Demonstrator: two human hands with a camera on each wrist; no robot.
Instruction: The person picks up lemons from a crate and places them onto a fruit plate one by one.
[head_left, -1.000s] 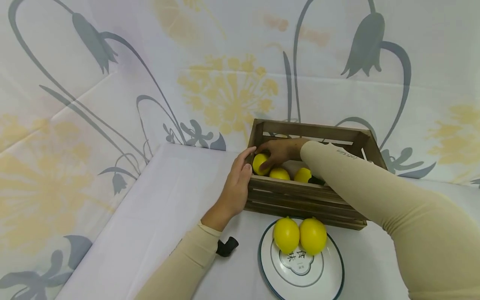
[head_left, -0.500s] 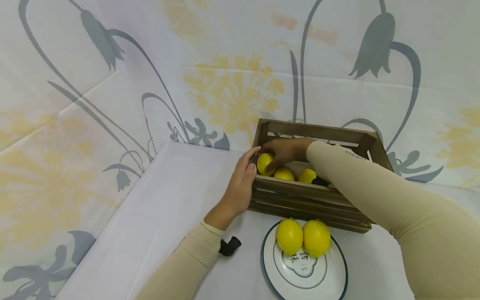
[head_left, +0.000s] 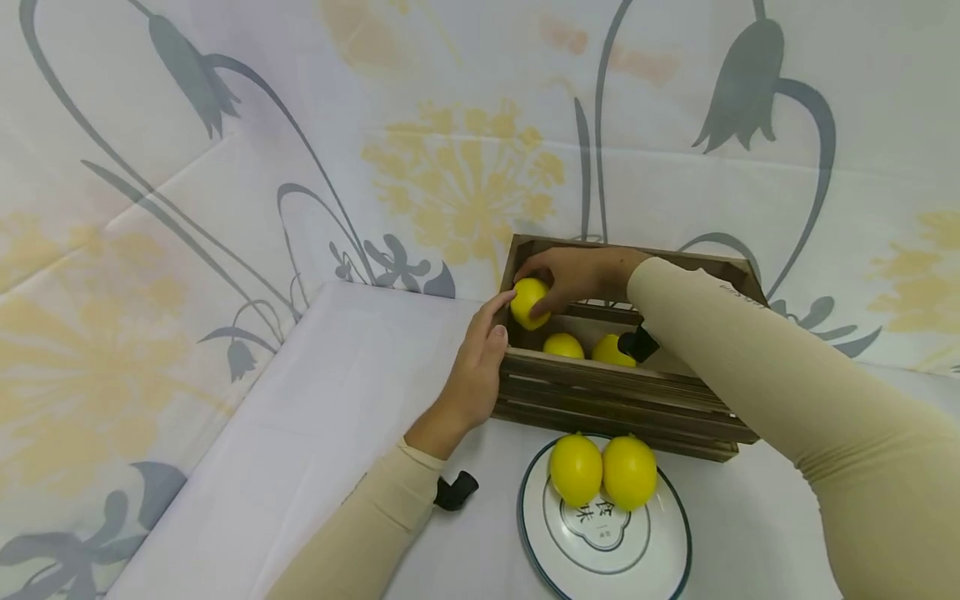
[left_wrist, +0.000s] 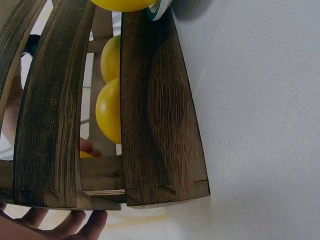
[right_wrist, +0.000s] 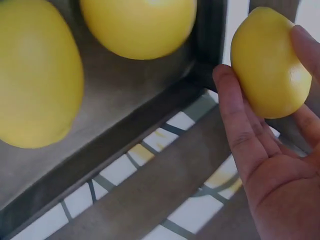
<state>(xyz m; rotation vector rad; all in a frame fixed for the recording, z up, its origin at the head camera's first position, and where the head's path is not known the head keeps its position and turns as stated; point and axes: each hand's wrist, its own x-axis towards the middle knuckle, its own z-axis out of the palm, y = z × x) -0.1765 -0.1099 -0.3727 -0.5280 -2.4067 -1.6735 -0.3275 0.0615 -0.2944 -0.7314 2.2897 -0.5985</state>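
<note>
On my blue-rimmed white plate (head_left: 663, 542) I can read the Chinese character 味; the larger character beside it and the tiny print below are unclear to me. My right sleeve (head_left: 750, 358) carries small dark lettering that I can't make out.

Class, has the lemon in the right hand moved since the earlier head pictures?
Yes: in the head view, the lemon in the right hand has moved upward, away from the crate's near rim.
</note>
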